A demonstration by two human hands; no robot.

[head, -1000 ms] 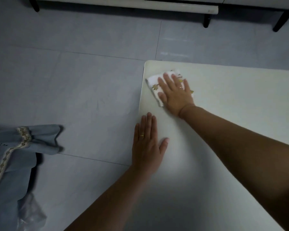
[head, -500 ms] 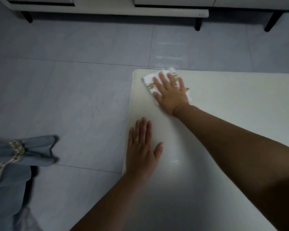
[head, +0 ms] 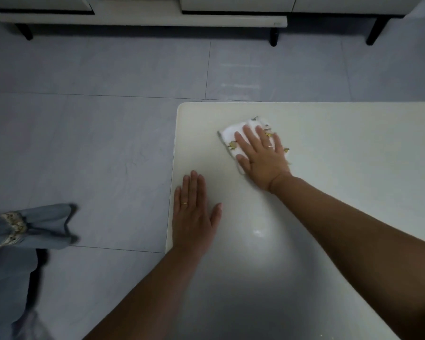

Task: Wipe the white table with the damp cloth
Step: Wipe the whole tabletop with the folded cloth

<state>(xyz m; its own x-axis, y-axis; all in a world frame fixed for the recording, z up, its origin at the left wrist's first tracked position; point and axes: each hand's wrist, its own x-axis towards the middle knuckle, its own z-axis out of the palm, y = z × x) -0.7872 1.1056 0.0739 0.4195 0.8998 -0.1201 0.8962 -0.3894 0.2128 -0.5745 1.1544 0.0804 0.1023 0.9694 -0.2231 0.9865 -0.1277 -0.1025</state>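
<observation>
Currently: right hand (head: 263,158) lies flat on the damp cloth (head: 232,133), fingers straight and slightly spread, pressing it onto the white table (head: 353,173) near the table's far-left corner. Cloth is white with a small yellow print and partly hidden under the palm. Left hand (head: 194,214) lies flat by the table's left edge, fingers together, thumb out. Blue fabric (head: 22,241), blurred and possibly clothing, lies left of the table.
</observation>
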